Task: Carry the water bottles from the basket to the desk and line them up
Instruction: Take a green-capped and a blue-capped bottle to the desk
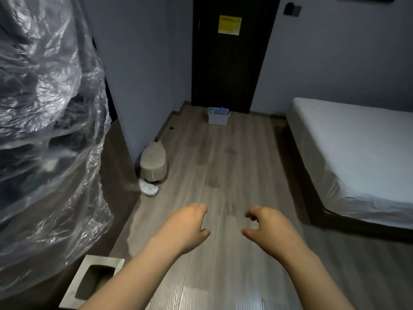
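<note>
A small pale basket [218, 119] stands on the wooden floor far ahead, right in front of a dark door. Blue bottle tops [218, 111] show above its rim; the bottles themselves are too small to make out. My left hand [188, 222] and my right hand [264, 223] are stretched out low in front of me, well short of the basket. Both hold nothing, with fingers loosely curled and apart. No desk is in view.
A bed with a white sheet [353, 153] fills the right side. At the left hangs crinkled clear plastic [44, 121] over dark things. A beige bin [154, 163] and a white disc [149, 189] sit by the left wall. The dark door [232, 63] closes the far end.
</note>
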Demonstrator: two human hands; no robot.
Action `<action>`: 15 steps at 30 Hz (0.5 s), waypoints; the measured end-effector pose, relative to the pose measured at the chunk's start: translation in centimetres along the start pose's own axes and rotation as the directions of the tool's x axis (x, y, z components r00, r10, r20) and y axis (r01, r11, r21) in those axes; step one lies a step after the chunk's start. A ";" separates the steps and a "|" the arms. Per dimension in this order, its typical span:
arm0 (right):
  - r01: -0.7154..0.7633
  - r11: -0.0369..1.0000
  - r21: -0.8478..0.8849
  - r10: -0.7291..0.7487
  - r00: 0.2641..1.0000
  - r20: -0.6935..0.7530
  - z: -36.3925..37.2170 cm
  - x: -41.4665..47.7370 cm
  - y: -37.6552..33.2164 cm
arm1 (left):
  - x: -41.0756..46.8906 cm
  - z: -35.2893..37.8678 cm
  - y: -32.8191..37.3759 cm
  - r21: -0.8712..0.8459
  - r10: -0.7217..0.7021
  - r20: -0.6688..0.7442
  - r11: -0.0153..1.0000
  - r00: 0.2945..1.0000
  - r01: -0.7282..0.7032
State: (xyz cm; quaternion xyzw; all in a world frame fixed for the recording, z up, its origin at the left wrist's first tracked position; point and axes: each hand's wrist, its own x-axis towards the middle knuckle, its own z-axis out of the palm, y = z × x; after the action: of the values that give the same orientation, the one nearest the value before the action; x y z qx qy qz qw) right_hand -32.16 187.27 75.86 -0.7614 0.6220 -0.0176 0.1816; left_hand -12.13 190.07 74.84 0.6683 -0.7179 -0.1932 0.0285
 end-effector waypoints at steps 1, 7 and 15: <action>0.001 1.000 0.002 -0.001 1.000 -0.004 -0.3 1.7 0.2 | 1.7 -0.4 -0.2 0.010 0.006 -0.003 1.000 1.000 -0.006; 0.018 1.000 0.018 -0.018 1.000 -0.011 -2.4 12.7 1.9 | 12.3 -3.1 -0.7 0.032 0.007 -0.042 0.999 0.999 -0.005; 0.078 0.997 -0.011 -0.078 0.997 -0.026 -7.4 26.3 4.7 | 25.2 -7.1 -0.2 0.054 -0.030 -0.058 0.998 0.998 0.033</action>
State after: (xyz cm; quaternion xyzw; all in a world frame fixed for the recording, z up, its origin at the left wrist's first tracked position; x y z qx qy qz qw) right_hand -32.56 159.55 76.09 -0.7858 0.5942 -0.0317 0.1686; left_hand -12.52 163.88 75.86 0.6854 -0.7111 -0.1544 0.0277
